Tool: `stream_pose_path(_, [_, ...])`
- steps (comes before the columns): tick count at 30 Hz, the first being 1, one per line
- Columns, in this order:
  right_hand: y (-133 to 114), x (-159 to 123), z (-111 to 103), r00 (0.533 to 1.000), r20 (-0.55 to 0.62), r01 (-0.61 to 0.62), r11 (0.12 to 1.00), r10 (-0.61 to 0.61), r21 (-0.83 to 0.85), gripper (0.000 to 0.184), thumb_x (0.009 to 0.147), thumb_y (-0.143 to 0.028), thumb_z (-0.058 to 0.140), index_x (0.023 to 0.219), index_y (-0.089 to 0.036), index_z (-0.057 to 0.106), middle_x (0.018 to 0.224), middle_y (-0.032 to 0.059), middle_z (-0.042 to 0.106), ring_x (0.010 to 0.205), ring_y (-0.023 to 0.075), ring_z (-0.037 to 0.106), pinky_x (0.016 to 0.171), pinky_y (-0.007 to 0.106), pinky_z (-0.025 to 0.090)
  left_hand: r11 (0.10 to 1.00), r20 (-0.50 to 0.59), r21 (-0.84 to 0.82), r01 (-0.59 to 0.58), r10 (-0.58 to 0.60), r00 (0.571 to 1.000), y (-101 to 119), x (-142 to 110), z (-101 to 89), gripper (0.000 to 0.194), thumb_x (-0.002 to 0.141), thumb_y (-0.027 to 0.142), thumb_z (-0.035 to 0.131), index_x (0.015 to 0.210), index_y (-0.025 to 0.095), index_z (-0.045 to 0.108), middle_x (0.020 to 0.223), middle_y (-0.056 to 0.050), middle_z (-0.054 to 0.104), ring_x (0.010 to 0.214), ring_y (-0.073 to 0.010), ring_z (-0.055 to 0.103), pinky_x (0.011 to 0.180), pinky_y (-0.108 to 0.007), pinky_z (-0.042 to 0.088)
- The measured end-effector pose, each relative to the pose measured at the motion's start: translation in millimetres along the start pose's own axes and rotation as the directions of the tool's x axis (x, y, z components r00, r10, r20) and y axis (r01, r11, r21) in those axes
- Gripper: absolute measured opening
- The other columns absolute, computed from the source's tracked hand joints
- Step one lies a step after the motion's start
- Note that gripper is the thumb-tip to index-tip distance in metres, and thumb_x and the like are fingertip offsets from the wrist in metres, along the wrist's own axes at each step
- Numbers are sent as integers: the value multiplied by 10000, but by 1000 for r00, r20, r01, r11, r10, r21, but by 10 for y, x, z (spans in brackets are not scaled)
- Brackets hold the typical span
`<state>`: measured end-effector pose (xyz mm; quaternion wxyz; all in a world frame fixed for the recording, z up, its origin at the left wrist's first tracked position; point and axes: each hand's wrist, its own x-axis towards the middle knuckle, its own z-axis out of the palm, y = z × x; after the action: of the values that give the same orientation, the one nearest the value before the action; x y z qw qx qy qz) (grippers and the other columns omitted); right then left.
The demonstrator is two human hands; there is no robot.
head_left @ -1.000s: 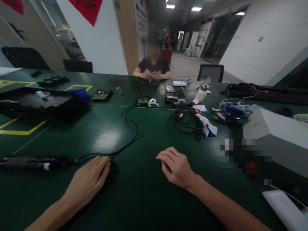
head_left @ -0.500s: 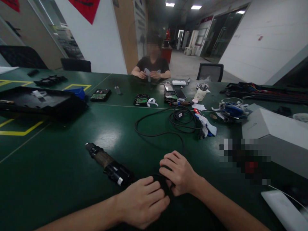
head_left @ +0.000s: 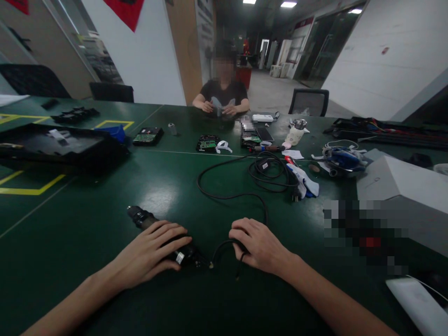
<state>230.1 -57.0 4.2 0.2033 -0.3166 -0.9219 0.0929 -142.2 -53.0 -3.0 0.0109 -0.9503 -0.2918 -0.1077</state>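
A dark cylindrical power tool [head_left: 142, 217] lies on the green table [head_left: 105, 196] close to me, its black cable [head_left: 227, 196] looping away toward a coil at the table's middle. My left hand [head_left: 150, 252] rests over the tool's rear end, fingers wrapped on it. My right hand [head_left: 257, 245] lies knuckles up on the cable just right of the tool, fingers curled over the cord.
Circuit boards [head_left: 207, 143], a phone, a coiled cable [head_left: 268, 170], gloves [head_left: 306, 182] and a blue tool [head_left: 341, 156] lie mid-table. A black tray [head_left: 56, 147] sits left, a grey box [head_left: 402, 186] right. A person [head_left: 222, 95] sits opposite, handling something.
The tool slid in from the far left toward me and swung round. My left hand moved back left onto the tool's rear end; my right hand stayed on the cable.
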Motion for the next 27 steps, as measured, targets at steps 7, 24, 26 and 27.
stream_pose_path(7, [33,-16,7,977,-62,-202,978,206,55,246,939,-80,567,1147,-211,561,1196,84,580,911,188,633,695,301,559,992,-86,-81,92,-99,991,-145,487,82,399,1045,454,508,1382,256,588,1228,-73,671,1075,-244,623,892,-383,495])
stream_pose_path(24, [47,-38,-136,994,-28,-96,957,107,275,263,962,-78,582,1173,-192,688,1286,119,620,1210,258,589,1043,450,520,990,-139,136,-26,45,989,-27,1102,257,283,1034,334,524,1265,211,632,1203,-84,680,1028,-238,633,846,-384,467])
stream_pose_path(26, [41,-23,-114,996,-11,-83,972,88,222,306,1006,-114,569,1284,-201,664,1277,110,649,1195,254,602,1032,453,515,989,-175,142,32,-7,985,-36,1163,283,275,1031,331,532,1253,212,642,1183,-88,682,1012,-240,633,839,-387,473])
stream_pose_path(27, [33,-16,-98,997,-4,-77,979,80,189,324,1024,-131,559,1327,-206,646,1246,102,669,1155,246,620,1003,441,522,989,-194,140,54,-26,981,-42,1194,292,273,1028,329,537,1248,210,647,1174,-90,682,1006,-240,633,836,-388,477])
